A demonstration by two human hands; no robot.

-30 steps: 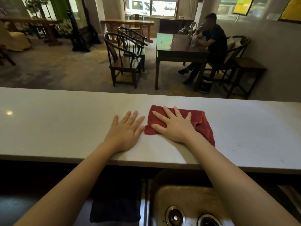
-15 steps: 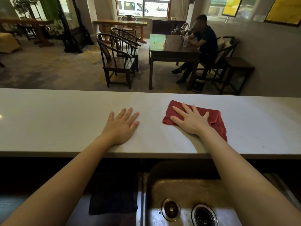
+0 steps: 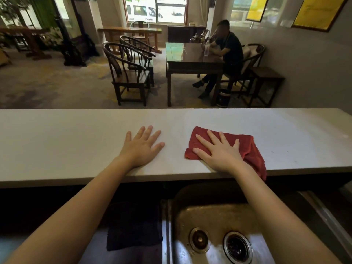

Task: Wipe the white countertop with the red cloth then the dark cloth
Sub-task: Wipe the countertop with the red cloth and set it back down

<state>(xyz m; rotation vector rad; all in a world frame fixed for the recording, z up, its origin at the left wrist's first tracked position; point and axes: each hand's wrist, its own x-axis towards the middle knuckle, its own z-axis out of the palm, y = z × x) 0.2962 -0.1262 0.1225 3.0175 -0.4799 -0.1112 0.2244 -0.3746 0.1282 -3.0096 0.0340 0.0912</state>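
right hand (image 3: pixel 221 151) flat, fingers spread, pressing red cloth (image 3: pixel 245 147); left hand (image 3: pixel 142 147) flat on countertop (image 3: pixel 57 140).

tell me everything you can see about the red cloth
The red cloth looks like soft, nappy fabric, folded into a rough rectangle and lying flat on the white countertop. Its right corner droops over the near edge above the sink. The right hand presses on it, palm down, fingers spread.
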